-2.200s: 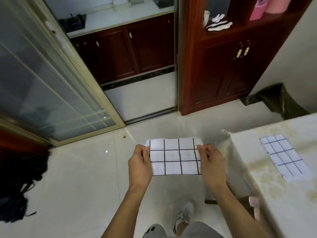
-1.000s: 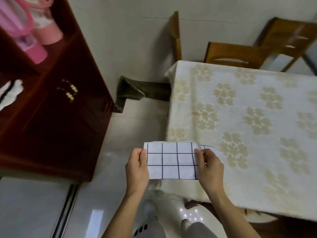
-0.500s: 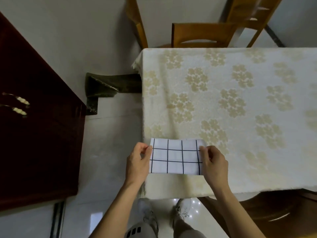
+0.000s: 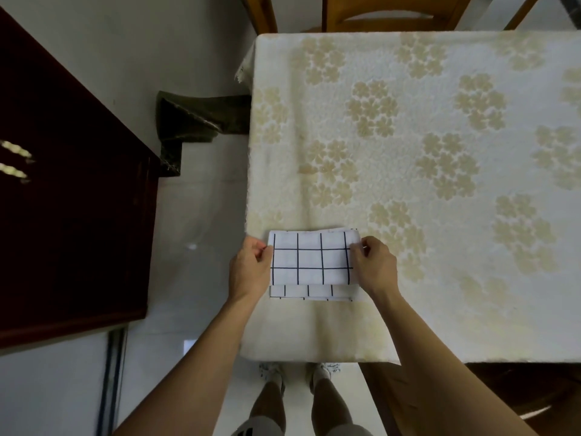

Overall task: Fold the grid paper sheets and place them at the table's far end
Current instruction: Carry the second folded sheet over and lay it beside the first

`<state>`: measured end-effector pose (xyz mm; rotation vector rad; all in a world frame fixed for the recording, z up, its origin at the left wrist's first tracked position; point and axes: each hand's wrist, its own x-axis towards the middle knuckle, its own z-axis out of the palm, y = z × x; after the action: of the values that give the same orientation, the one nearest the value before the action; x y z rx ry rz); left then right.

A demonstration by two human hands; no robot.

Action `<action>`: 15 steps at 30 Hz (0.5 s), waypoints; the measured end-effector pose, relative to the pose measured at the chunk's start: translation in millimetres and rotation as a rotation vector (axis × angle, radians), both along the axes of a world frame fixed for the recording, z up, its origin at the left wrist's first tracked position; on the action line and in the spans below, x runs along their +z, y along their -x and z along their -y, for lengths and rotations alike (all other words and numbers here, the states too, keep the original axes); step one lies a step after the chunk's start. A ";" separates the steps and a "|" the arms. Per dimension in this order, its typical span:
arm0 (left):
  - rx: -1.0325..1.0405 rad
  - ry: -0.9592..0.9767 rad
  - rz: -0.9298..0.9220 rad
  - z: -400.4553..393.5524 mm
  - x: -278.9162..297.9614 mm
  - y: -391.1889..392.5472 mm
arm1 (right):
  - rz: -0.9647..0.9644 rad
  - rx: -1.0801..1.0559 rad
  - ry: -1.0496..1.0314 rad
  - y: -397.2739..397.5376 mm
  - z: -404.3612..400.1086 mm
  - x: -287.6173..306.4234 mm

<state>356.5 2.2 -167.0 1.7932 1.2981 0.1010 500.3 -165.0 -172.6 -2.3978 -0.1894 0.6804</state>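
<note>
White folded grid paper [image 4: 311, 262] pinched by left hand [image 4: 248, 272], right hand [image 4: 375, 265], over table [image 4: 440, 278]

— What is the grid paper sheet [image 4: 311, 259] looking like?

— It is showing as a white folded sheet ruled with dark lines into squares, lying with its long side running left to right.

— Where is it sitting?

— It is lying over the near left corner of the table [image 4: 440, 278], which is wearing a cream cloth patterned with pale flowers. Whether the top sheet is resting flat or hovering just above, I cannot tell.

— Is anything lying under it?

— Another folded grid sheet [image 4: 309, 292] is peeking out along its near edge, showing only a narrow strip of ruled squares.
</note>
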 end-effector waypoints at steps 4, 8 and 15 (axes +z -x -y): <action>-0.022 -0.047 -0.037 4.4 -6.2 -2.9 | -0.012 0.024 0.023 -3.0 -0.5 -7.8; -0.089 -0.126 -0.057 9.3 -8.2 3.0 | 0.027 0.044 0.020 0.9 5.2 -11.1; -0.310 -0.320 -0.056 19.8 12.3 26.6 | 0.169 0.125 0.021 8.7 34.8 0.9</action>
<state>329.9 -17.6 -154.6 2.2652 1.0703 0.0894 491.6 -199.7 -171.6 -2.4800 -0.4069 0.5370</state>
